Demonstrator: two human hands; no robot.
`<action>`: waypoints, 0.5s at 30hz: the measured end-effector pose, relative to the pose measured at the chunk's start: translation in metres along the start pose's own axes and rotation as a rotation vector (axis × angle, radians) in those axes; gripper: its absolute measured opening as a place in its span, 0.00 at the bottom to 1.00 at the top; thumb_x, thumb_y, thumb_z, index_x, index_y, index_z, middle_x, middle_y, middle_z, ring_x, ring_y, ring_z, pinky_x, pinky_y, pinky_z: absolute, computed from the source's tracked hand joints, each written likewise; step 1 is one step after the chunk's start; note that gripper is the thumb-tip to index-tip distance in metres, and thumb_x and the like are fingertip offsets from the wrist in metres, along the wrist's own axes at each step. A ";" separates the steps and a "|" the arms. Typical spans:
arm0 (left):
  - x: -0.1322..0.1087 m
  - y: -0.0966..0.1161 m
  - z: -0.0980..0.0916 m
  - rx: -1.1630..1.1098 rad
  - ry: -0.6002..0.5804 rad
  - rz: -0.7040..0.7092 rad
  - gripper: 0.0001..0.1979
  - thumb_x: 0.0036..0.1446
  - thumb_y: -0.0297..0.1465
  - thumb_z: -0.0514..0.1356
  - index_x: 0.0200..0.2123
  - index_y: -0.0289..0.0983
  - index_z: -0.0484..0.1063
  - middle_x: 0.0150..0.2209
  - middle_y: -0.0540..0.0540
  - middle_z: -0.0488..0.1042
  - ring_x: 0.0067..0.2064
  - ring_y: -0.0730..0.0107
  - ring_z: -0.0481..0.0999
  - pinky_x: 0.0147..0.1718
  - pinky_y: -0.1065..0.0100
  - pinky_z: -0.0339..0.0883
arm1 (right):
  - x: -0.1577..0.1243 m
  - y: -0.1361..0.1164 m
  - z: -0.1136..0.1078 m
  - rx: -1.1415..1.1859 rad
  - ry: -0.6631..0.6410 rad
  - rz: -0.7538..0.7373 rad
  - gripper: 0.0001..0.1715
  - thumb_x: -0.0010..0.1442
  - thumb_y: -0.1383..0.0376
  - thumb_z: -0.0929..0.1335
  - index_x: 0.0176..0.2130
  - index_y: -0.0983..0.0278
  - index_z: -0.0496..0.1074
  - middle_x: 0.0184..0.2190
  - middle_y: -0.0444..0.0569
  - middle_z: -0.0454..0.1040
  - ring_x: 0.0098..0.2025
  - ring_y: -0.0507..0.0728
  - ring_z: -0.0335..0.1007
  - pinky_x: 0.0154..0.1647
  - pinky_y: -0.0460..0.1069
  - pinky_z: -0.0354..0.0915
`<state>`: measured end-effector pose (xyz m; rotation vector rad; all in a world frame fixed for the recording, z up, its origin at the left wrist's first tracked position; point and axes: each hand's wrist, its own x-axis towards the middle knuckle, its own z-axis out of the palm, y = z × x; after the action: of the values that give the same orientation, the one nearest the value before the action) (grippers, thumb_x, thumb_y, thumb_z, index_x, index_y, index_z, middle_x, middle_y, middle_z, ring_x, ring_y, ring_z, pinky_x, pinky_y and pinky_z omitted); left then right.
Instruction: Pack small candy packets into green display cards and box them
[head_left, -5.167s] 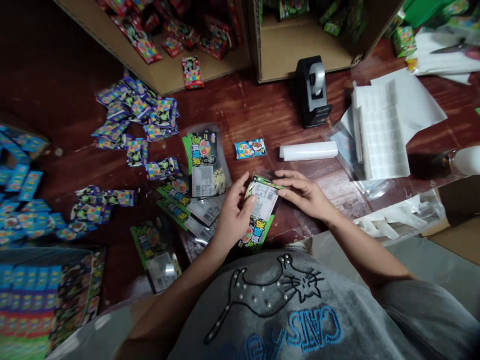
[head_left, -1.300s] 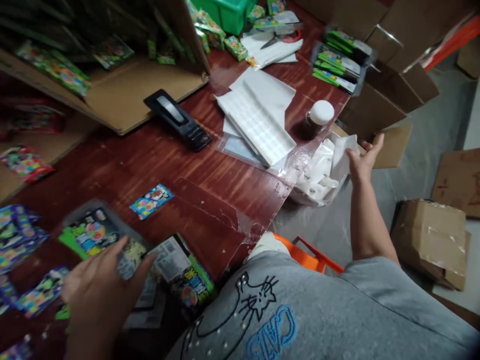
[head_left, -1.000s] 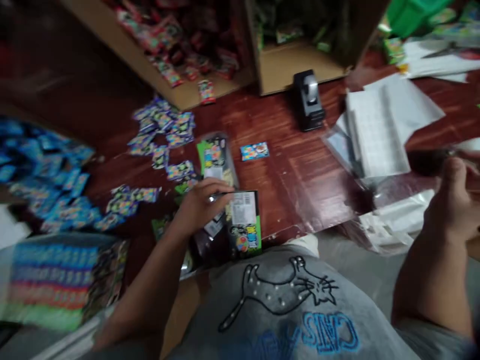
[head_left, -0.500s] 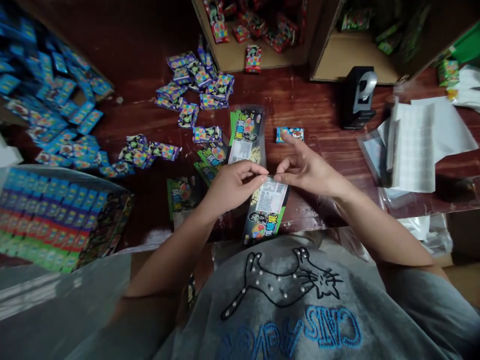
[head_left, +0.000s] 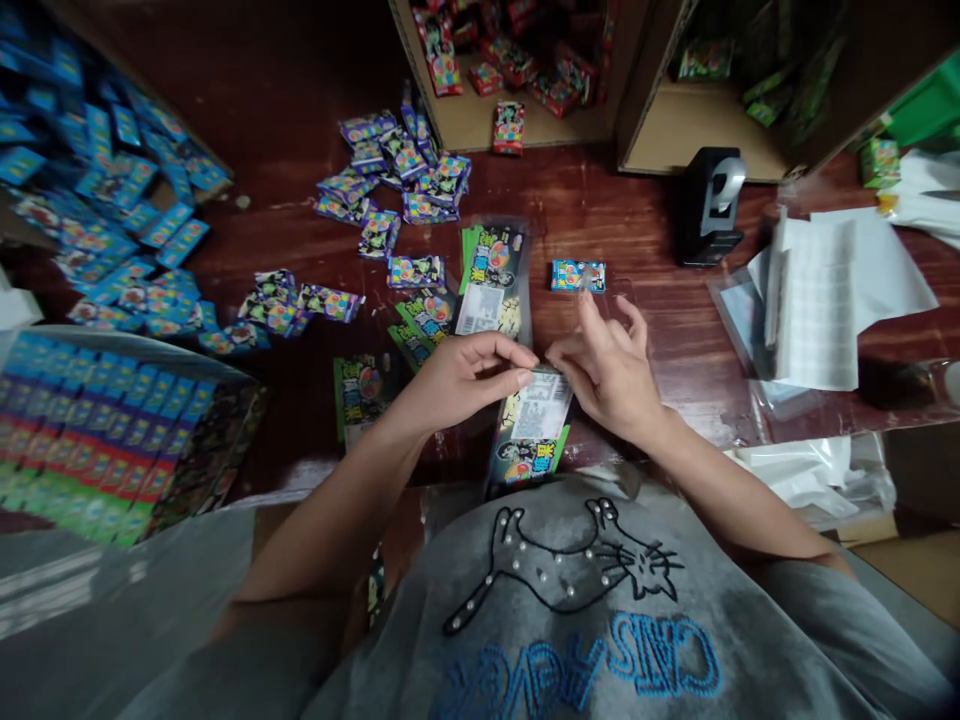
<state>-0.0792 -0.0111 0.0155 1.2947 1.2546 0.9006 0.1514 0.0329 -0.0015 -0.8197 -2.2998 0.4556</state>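
A flat black-and-green candy bag [head_left: 525, 455], printed with candy pictures and bearing a white barcode label, lies at the table's front edge against my shirt. My left hand [head_left: 469, 385] pinches its upper edge between thumb and fingers. At the same edge, a little to the right, my right hand [head_left: 611, 375] has its thumb and a curled finger closed on the corner, while other fingers point up and away. A small blue candy packet [head_left: 577, 275] lies just beyond those raised fingers. More such flat bags [head_left: 491, 260] lie beyond my left hand, partly overlapping.
Purple candy packets [head_left: 405, 155] are heaped at the back, with blue packets [head_left: 135, 190] at the left. A packed box [head_left: 82, 440] stands front left. Cardboard boxes [head_left: 637, 150] line the back. A tape dispenser [head_left: 712, 205] and label sheets [head_left: 817, 300] are at the right.
My right hand has turned more upright, its raised fingers now pointing away from me. My left hand stays on the bag's edge, slightly nearer my body. The view has shifted a little.
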 end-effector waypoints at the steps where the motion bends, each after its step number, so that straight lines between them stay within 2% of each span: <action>1: -0.001 0.001 0.000 -0.001 -0.007 -0.002 0.12 0.54 0.40 0.73 0.37 0.39 0.81 0.41 0.43 0.86 0.42 0.63 0.86 0.48 0.59 0.82 | 0.002 0.002 -0.002 0.030 -0.047 0.010 0.51 0.75 0.66 0.63 0.80 0.52 0.26 0.42 0.43 0.84 0.49 0.63 0.77 0.77 0.75 0.40; 3: -0.004 0.003 -0.002 -0.005 -0.034 0.002 0.11 0.54 0.40 0.73 0.36 0.40 0.81 0.41 0.44 0.86 0.42 0.63 0.86 0.47 0.60 0.82 | 0.012 0.006 -0.011 0.120 -0.188 0.013 0.50 0.75 0.63 0.63 0.80 0.54 0.27 0.43 0.45 0.83 0.51 0.64 0.77 0.77 0.78 0.37; 5: -0.005 0.006 -0.003 -0.007 -0.067 0.007 0.09 0.55 0.39 0.73 0.34 0.40 0.81 0.44 0.43 0.85 0.44 0.63 0.86 0.48 0.60 0.82 | 0.025 0.010 -0.024 0.213 -0.297 -0.003 0.51 0.75 0.55 0.64 0.80 0.56 0.30 0.47 0.49 0.81 0.53 0.65 0.76 0.76 0.79 0.41; 7: -0.006 0.011 -0.006 -0.008 -0.097 0.011 0.08 0.54 0.37 0.73 0.33 0.40 0.81 0.47 0.42 0.85 0.46 0.63 0.86 0.49 0.60 0.81 | 0.039 0.011 -0.035 0.273 -0.312 -0.010 0.57 0.71 0.46 0.67 0.80 0.57 0.33 0.53 0.55 0.78 0.55 0.67 0.75 0.73 0.79 0.51; 9: -0.008 0.014 -0.008 -0.008 -0.109 0.007 0.08 0.54 0.36 0.73 0.33 0.40 0.80 0.45 0.43 0.84 0.45 0.64 0.86 0.47 0.62 0.81 | 0.048 0.010 -0.038 0.311 -0.277 -0.007 0.63 0.67 0.41 0.70 0.80 0.59 0.34 0.56 0.59 0.75 0.57 0.69 0.73 0.70 0.75 0.60; 12: -0.012 0.016 -0.010 0.006 -0.117 -0.004 0.08 0.55 0.36 0.72 0.35 0.41 0.78 0.38 0.45 0.84 0.38 0.66 0.84 0.41 0.64 0.81 | 0.046 0.015 -0.021 0.410 -0.301 0.019 0.65 0.67 0.41 0.70 0.80 0.61 0.32 0.57 0.60 0.73 0.55 0.66 0.73 0.64 0.67 0.69; 15: -0.015 0.014 -0.013 0.014 -0.109 0.031 0.08 0.55 0.34 0.71 0.35 0.40 0.77 0.39 0.44 0.84 0.40 0.65 0.84 0.42 0.64 0.81 | 0.035 0.035 0.008 0.572 -0.434 0.092 0.62 0.70 0.45 0.68 0.80 0.60 0.28 0.52 0.55 0.75 0.46 0.59 0.75 0.52 0.58 0.76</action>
<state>-0.0918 -0.0216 0.0331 1.3593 1.1604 0.8333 0.1410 0.0810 -0.0090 -0.5720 -2.3133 1.3686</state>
